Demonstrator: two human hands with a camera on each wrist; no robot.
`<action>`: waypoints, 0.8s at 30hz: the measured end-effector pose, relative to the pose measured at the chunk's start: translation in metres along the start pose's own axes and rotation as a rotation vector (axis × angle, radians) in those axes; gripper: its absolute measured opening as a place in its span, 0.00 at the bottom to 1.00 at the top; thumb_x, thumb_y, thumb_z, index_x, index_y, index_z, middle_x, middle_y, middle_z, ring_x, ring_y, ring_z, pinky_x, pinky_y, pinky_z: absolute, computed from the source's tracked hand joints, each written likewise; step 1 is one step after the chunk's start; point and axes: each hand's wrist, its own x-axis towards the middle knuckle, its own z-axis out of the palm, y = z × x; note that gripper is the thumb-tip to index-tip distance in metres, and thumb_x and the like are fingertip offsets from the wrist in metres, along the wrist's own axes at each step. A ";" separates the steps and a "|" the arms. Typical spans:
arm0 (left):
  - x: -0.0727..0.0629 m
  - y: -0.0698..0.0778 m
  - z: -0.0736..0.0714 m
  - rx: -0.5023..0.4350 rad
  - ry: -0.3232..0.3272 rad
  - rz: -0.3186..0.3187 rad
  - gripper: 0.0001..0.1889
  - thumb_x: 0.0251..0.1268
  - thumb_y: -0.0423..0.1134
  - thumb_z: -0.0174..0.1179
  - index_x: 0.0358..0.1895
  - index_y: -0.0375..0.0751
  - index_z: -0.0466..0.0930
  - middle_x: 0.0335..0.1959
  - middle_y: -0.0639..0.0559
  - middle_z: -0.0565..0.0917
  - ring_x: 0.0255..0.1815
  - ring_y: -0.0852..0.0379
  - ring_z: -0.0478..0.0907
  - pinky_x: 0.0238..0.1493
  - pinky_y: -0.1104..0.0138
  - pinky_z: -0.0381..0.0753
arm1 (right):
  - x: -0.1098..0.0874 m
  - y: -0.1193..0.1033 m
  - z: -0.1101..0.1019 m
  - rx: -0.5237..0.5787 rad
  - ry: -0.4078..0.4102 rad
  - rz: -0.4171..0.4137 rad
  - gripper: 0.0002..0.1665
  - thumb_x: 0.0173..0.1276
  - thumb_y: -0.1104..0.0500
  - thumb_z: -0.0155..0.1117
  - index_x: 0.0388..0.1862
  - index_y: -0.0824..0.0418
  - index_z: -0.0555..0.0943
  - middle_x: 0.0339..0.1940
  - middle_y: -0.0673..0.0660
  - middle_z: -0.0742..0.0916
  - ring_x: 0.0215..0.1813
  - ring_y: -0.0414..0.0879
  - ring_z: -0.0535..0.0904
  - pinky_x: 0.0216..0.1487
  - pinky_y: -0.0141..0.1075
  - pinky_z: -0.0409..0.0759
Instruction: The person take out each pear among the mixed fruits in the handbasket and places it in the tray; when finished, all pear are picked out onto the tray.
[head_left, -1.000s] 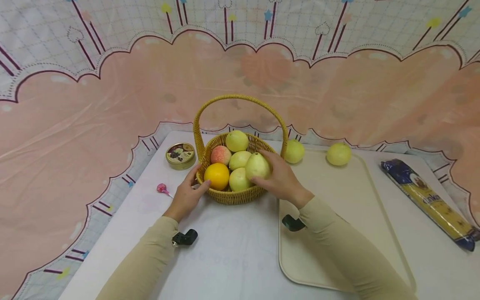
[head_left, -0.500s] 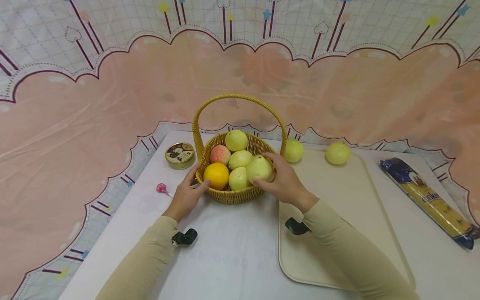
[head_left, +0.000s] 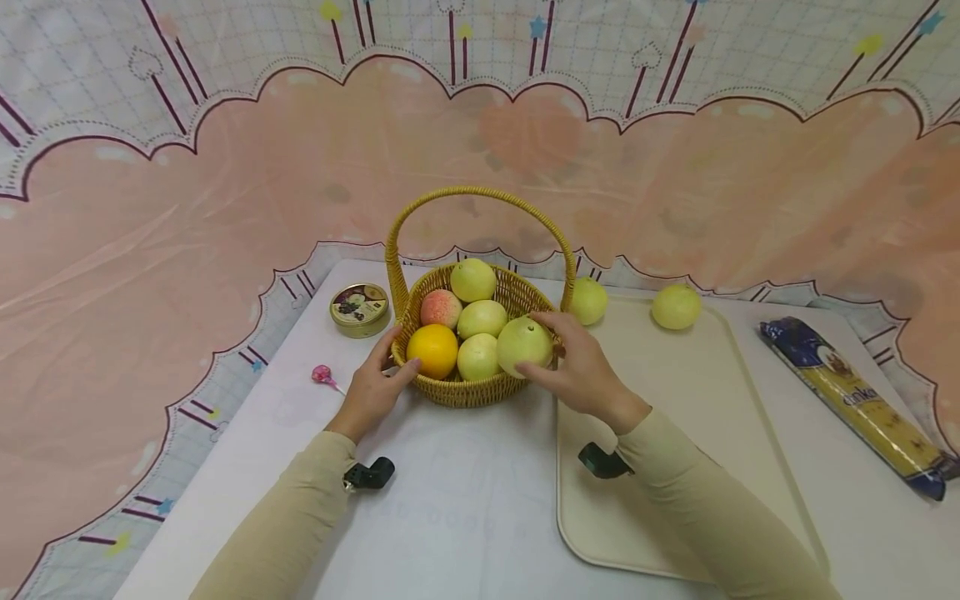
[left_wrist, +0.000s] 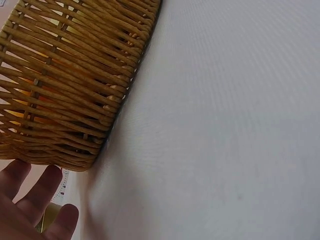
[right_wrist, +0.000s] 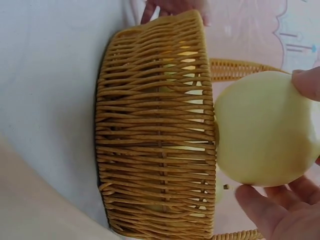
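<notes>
"Seeing what the right hand (head_left: 588, 371) is doing?"

"It's holding a pale green fruit (head_left: 522, 346), thumb on one side and fingers spreading round the other, at the near right part of the wicker basket (head_left: 467, 397)."

"Is it touching the rim?"

"It's looking that way from the right wrist, but the basket wall is blocking the line, so I can't be sure."

"And the left hand (head_left: 375, 392)?"

"That's gripping the basket's left side, thumb lying beside an orange (head_left: 432, 350), fingers touching the outer wall."

"What's crowding the spot?"

"A neighbouring green fruit (head_left: 478, 358) is sitting right beside the held one, a middle green fruit (head_left: 482, 321) is lying behind, and a peach (head_left: 441, 308) and a rear green fruit (head_left: 473, 280) are filling the back. The tall handle (head_left: 480, 191) is arching over them."

"Outside the basket?"

"A loose fruit (head_left: 588, 302) is resting just past its right side; another fruit (head_left: 677, 307) is lying at the far end of the beige tray (head_left: 660, 392). The right sleeve (head_left: 682, 483) is crossing that tray, and a packet (head_left: 855, 408) is slanting beyond it. Leftward, a round tin (head_left: 360, 310) and a pink lollipop (head_left: 322, 374) are lying near the basket."
</notes>
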 end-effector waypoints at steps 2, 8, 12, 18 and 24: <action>0.000 0.000 0.000 -0.001 -0.001 -0.002 0.40 0.73 0.58 0.56 0.82 0.57 0.47 0.79 0.41 0.57 0.71 0.37 0.64 0.67 0.45 0.70 | -0.002 0.000 -0.001 0.003 -0.009 0.011 0.39 0.61 0.60 0.75 0.68 0.67 0.71 0.61 0.64 0.77 0.56 0.55 0.76 0.50 0.50 0.83; 0.001 -0.001 0.000 -0.001 -0.001 -0.004 0.40 0.73 0.58 0.56 0.82 0.57 0.47 0.79 0.41 0.57 0.71 0.37 0.64 0.67 0.45 0.70 | -0.008 0.000 -0.002 0.034 -0.018 0.017 0.39 0.62 0.62 0.75 0.70 0.65 0.70 0.65 0.62 0.76 0.62 0.56 0.75 0.52 0.47 0.84; 0.001 -0.001 0.000 -0.003 -0.001 -0.004 0.40 0.73 0.58 0.56 0.82 0.57 0.47 0.78 0.41 0.57 0.71 0.37 0.64 0.67 0.46 0.70 | -0.012 0.003 -0.007 0.026 0.001 -0.014 0.38 0.60 0.63 0.76 0.68 0.66 0.72 0.66 0.61 0.77 0.64 0.55 0.75 0.52 0.45 0.84; 0.001 -0.001 0.001 -0.009 -0.002 -0.002 0.40 0.73 0.57 0.56 0.82 0.57 0.48 0.78 0.40 0.58 0.70 0.37 0.64 0.66 0.45 0.70 | -0.020 0.008 -0.017 -0.009 0.016 -0.008 0.37 0.59 0.63 0.77 0.66 0.66 0.73 0.64 0.62 0.78 0.63 0.56 0.75 0.52 0.45 0.84; 0.002 -0.002 0.001 -0.014 -0.001 0.001 0.40 0.73 0.58 0.56 0.82 0.56 0.48 0.77 0.40 0.59 0.70 0.37 0.65 0.66 0.46 0.71 | -0.030 0.017 -0.028 -0.040 0.045 0.009 0.36 0.59 0.63 0.77 0.65 0.66 0.74 0.62 0.62 0.80 0.61 0.56 0.76 0.50 0.46 0.85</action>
